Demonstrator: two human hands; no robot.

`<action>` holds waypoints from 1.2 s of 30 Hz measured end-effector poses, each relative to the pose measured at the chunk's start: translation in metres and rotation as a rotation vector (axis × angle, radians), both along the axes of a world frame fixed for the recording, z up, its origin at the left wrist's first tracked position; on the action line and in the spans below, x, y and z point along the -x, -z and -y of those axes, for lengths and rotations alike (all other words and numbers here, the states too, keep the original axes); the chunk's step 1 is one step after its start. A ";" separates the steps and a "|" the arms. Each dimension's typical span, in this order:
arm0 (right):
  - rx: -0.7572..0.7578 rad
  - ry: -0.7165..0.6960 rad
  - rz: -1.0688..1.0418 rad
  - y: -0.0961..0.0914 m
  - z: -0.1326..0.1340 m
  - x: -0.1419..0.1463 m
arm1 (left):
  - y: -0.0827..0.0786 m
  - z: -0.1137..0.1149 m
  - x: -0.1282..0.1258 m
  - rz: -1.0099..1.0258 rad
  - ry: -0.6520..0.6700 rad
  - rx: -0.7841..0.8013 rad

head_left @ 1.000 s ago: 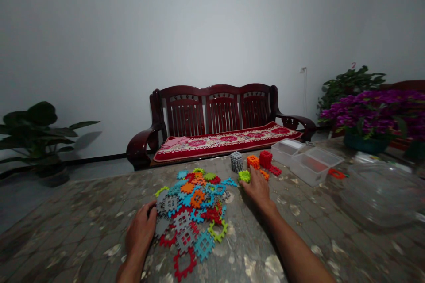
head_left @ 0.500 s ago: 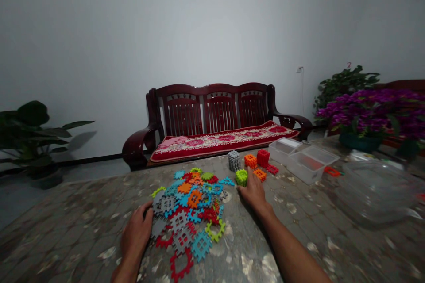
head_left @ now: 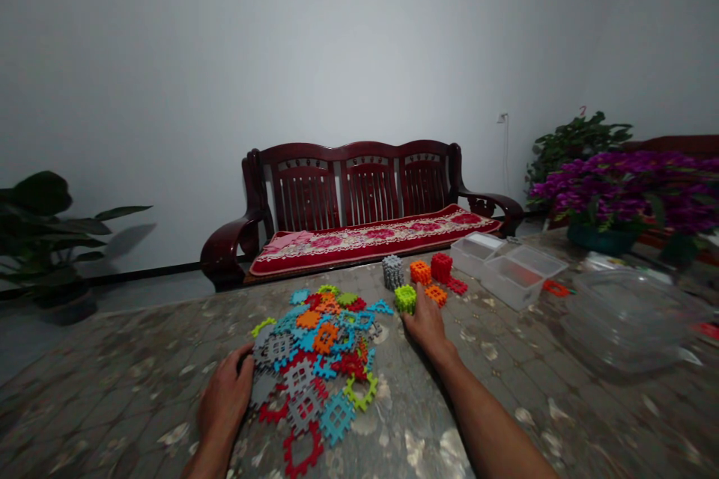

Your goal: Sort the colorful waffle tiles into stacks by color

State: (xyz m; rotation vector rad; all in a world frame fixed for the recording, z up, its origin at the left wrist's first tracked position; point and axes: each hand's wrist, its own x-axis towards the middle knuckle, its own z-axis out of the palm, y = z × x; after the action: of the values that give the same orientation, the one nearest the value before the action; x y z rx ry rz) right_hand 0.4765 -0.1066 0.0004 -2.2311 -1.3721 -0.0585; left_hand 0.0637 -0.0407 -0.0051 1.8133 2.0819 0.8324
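Note:
A heap of flat interlocking plastic tiles (head_left: pixel 317 355) in blue, grey, red, orange and green lies on the mottled table (head_left: pixel 140 382). My left hand (head_left: pixel 223 398) rests at the heap's left edge, its fingers curled against a grey tile. My right hand (head_left: pixel 425 324) reaches forward with its fingertips at a small green stack of tiles (head_left: pixel 405 299). Behind it stand a grey stack (head_left: pixel 392 272), an orange stack (head_left: pixel 420 272) and a red stack (head_left: pixel 441 267). A loose orange tile (head_left: pixel 436 294) and a red tile (head_left: pixel 457 286) lie beside them.
Two clear plastic boxes (head_left: pixel 508 266) and a clear bowl (head_left: pixel 632 318) sit on the table's right side. Purple flowers in a pot (head_left: pixel 623 202) stand at the far right. A dark wooden bench (head_left: pixel 359 209) with a red cushion faces the table. A leafy plant (head_left: pixel 45 232) is at left.
The view has drifted, so everything sits slightly further left in frame. My right hand has drawn back a little from the green stack; my left hand stays at the heap's edge.

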 end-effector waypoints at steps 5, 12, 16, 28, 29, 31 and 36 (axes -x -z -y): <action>-0.019 -0.010 0.002 0.004 -0.003 -0.002 | -0.001 0.001 -0.001 0.008 0.001 0.011; -0.056 -0.042 -0.011 0.009 -0.004 -0.006 | -0.006 0.002 -0.003 -0.005 -0.001 0.031; -0.073 -0.050 -0.015 0.009 0.000 -0.005 | -0.007 0.002 -0.004 -0.030 -0.006 0.031; -0.239 0.288 -0.016 -0.011 0.023 -0.031 | -0.004 0.000 -0.002 -0.044 -0.006 0.017; -0.205 0.317 -0.023 -0.013 0.024 -0.035 | -0.004 0.000 -0.002 -0.039 -0.004 0.014; -0.124 0.341 -0.042 -0.016 0.026 -0.042 | -0.003 -0.001 -0.001 -0.028 -0.001 0.010; 0.014 0.307 -0.071 -0.019 0.025 -0.051 | 0.001 -0.005 0.001 -0.012 0.022 0.000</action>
State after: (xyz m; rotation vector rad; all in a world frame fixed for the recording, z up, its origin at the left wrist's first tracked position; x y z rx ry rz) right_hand 0.5274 -0.1320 0.0195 -2.4134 -0.9864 -0.0764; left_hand 0.0631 -0.0361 -0.0063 1.8417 2.0660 0.8173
